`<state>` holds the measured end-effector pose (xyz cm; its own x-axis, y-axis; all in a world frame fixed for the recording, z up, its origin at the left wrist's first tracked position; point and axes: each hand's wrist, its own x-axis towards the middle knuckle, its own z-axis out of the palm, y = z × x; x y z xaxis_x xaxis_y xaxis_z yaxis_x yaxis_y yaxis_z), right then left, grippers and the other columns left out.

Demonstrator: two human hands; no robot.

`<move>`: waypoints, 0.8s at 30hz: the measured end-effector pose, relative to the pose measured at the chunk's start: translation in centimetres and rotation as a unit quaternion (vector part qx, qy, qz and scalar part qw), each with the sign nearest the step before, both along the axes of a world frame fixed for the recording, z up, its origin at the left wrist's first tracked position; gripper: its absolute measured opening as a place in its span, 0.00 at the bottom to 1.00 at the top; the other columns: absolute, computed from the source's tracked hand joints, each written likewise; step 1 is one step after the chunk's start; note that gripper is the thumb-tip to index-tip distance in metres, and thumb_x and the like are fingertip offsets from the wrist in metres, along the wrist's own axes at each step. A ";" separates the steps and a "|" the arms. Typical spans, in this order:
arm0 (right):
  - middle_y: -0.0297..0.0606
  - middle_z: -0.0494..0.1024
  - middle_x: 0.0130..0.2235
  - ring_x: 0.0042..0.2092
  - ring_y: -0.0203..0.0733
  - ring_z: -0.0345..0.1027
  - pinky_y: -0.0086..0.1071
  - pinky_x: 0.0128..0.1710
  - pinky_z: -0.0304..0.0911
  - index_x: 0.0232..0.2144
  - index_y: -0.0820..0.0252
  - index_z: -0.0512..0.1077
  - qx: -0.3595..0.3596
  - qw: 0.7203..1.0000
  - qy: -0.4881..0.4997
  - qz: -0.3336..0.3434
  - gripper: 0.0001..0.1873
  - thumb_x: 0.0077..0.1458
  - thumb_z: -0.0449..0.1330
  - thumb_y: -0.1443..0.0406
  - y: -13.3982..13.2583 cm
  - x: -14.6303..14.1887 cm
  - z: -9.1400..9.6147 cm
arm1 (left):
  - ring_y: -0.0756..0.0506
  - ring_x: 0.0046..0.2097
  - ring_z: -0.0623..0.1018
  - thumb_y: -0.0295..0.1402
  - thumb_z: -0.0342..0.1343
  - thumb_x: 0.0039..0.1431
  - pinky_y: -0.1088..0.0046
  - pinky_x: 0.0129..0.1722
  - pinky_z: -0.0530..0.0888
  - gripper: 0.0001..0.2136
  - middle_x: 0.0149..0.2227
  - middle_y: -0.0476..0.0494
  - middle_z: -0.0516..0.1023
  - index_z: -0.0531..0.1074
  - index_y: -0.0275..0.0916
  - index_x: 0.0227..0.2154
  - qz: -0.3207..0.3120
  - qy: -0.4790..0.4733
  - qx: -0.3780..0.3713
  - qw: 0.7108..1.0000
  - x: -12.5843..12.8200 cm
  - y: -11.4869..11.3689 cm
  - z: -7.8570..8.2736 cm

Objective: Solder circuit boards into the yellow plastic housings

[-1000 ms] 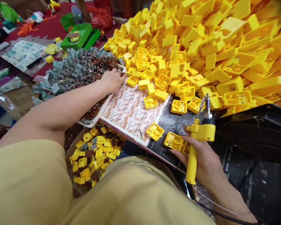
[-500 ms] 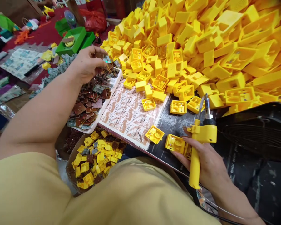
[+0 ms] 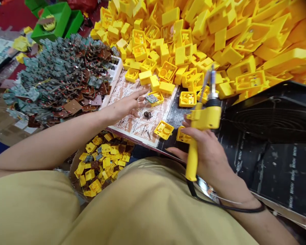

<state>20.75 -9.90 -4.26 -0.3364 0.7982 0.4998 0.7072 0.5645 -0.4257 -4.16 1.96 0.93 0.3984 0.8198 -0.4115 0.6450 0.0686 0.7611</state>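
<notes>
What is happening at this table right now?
A person sits at a crowded worktable. The left hand reaches to a small circuit board lying on an open yellow case on the printed mat. The right hand grips a yellow soldering gun, tip up. A pile of yellow cases and a heap of circuit boards lie behind.

left hand [image 3: 126, 107] moved from circuit board pile [image 3: 58, 75] to printed sheet [image 3: 132, 119], setting small board [image 3: 151, 98] on yellow casing [image 3: 155, 98]
</notes>
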 end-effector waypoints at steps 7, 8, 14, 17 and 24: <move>0.38 0.73 0.36 0.35 0.44 0.70 0.39 0.43 0.66 0.52 0.59 0.61 0.025 0.995 -0.086 0.044 0.14 0.65 0.53 0.67 2.2 -3.5 -0.3 | 0.42 0.60 0.73 0.28 0.44 0.52 0.70 0.35 0.77 0.32 0.64 0.35 0.67 0.59 0.39 0.63 0.106 -0.110 -0.043 0.987 -1.6 -4.4 -1.8; 0.38 0.73 0.37 0.36 0.43 0.70 0.39 0.42 0.66 0.52 0.59 0.61 0.023 0.994 -0.091 0.048 0.14 0.65 0.53 0.67 2.1 -3.3 -0.3 | 0.42 0.58 0.74 0.28 0.45 0.51 0.71 0.35 0.76 0.31 0.62 0.35 0.69 0.61 0.37 0.61 0.120 -0.114 -0.036 0.985 -1.7 -4.9 -2.0; 0.35 0.72 0.33 0.34 0.43 0.71 0.44 0.50 0.65 0.52 0.57 0.62 0.024 0.994 -0.095 0.042 0.16 0.65 0.56 0.58 1.3 -0.3 -0.5 | 0.41 0.53 0.75 0.37 0.51 0.58 0.58 0.54 0.70 0.16 0.52 0.39 0.77 0.74 0.38 0.47 -0.031 0.102 0.217 0.970 -3.2 -5.5 -1.2; 0.36 0.73 0.35 0.36 0.44 0.71 0.47 0.51 0.66 0.54 0.56 0.62 0.028 0.997 -0.073 0.028 0.23 0.62 0.61 0.54 1.1 0.5 -0.5 | 0.39 0.54 0.74 0.40 0.48 0.65 0.55 0.58 0.66 0.15 0.51 0.40 0.77 0.76 0.40 0.45 -0.079 0.197 0.347 0.914 -2.6 -4.5 0.1; 0.39 0.75 0.39 0.37 0.43 0.72 0.41 0.46 0.70 0.54 0.56 0.63 0.050 0.997 -0.053 0.025 0.23 0.61 0.63 0.57 0.8 0.9 0.3 | 0.35 0.63 0.67 0.23 0.46 0.60 0.50 0.60 0.62 0.14 0.52 0.41 0.76 0.77 0.38 0.36 -0.296 0.280 0.346 0.845 2.8 -0.5 1.3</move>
<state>21.66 -9.05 -3.94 -0.4300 0.7273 0.5349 0.7151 0.6361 -0.2899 -1.40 1.48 2.24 0.7243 0.6671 -0.1743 0.6832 -0.7284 0.0518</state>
